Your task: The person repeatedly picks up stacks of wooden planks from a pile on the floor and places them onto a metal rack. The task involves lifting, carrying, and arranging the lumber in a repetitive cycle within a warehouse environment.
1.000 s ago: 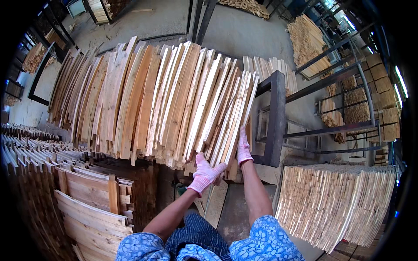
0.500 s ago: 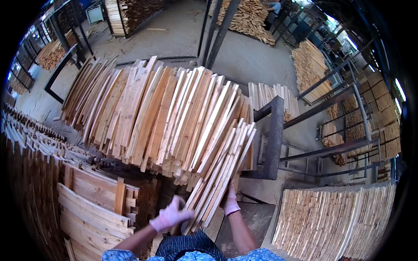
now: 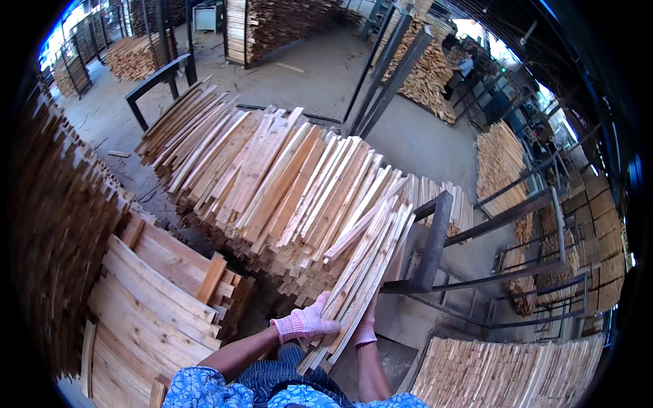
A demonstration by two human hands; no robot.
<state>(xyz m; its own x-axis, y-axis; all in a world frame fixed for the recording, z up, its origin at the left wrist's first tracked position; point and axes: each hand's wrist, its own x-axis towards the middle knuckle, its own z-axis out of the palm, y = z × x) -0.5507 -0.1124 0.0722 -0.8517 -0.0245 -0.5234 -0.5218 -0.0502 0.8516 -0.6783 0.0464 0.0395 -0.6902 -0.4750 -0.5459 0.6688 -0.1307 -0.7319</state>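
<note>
A bundle of long, narrow wooden slats (image 3: 371, 272) slants up from my lap toward the far right, its upper end by the right end of a big pile of similar slats (image 3: 272, 183). My left hand (image 3: 307, 321), in a pale pink glove, grips the bundle's left side near its lower end. On the opposite side my right hand (image 3: 366, 326), gloved alike, clasps the bundle from the right; its fingers are mostly hidden behind the wood. The slats' near ends stick out below both hands, slightly uneven.
A dark metal frame (image 3: 432, 245) stands right of the pile. At lower left lies a stack of wide boards (image 3: 156, 306), with a tall wood stack (image 3: 61, 258) beyond it. Another stack of slats (image 3: 503, 374) is at lower right. Far off, a person (image 3: 462, 68) stands among wood piles.
My left hand, previously loose with its thumb raised, has closed onto the bundle's left side. The right hand keeps its hold. The whole view has shifted, so the pile appears lower and farther right.
</note>
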